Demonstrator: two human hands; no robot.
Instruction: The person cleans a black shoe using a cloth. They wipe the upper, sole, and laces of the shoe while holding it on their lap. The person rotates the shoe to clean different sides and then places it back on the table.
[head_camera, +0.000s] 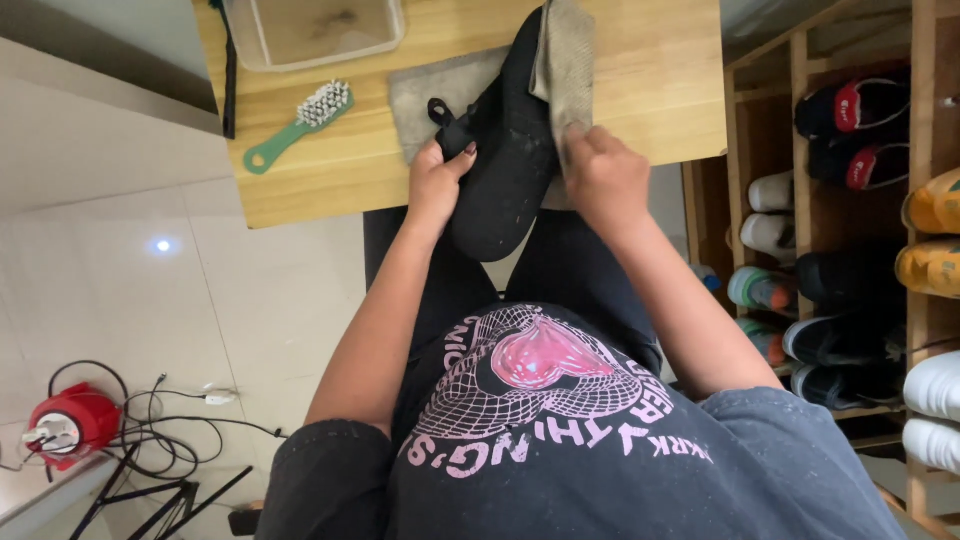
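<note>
Left hand (437, 180): gripping the heel end of a black shoe (505, 160), fingers closing round its collar.
Right hand (603, 178): pinching a grey cloth (566, 60) and pressing it against the shoe's side.
Shoe: lying between both hands, its toe pointing away over the wooden table (660, 90).
Beyond the hands: a second grey cloth (430, 100) is lying under the shoe; a clear tub (310, 30) is sitting farther off.
Left of the left hand: a green brush (300, 125) is resting apart.
Right of the right hand: a shoe rack (850, 230) is standing full.
In the way: nothing is crossing the hands.
</note>
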